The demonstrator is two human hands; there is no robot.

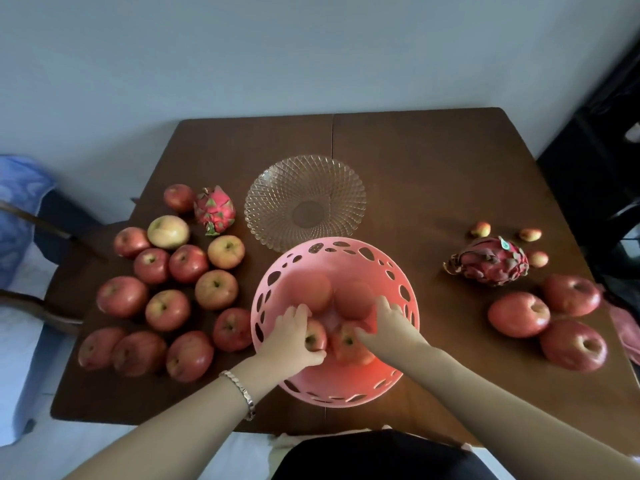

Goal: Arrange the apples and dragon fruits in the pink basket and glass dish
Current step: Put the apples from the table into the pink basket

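Both my hands are down in the basket [346, 386], which sits at the middle of the table's [433, 161] near edge. My left hand [289, 341] is curled round the near-left apple [317, 339]. My right hand [389, 325] has thumb and fingers wrapped on the near-right apple [346, 349]. Both fruits rest on the basket floor, touching each other, just in front of the far pair [313, 292].

Risks, as I judge them:
- **Rolling out:** the floor looks full, so further apples must ride on top. A round one set on that layer may roll over the rim and off the near edge.
- **Tipping:** leaning on the basket's near side could tip it towards me.
- **Hitting the glass:** a shove away from me would drive the far rim into the dish [277, 188]. It lies just behind the basket and holds nothing. I cannot tell whether they touch.
- **Loose fruit:** the apples towards the left edge could roll if my forearm bumps them.

Count:
- **Apples:** four in the basket, thirteen in the left group [167, 310], three near the right edge [518, 314]. That makes twenty in all.
- **Dragon fruits:** two, the left dragon fruit [214, 209] beside the dish and the right dragon fruit [488, 259] behind the three apples.
- **Small fruits [480, 229]:** three, around the right dragon fruit, too small to name.
- **Containers:** one basket, one dish.
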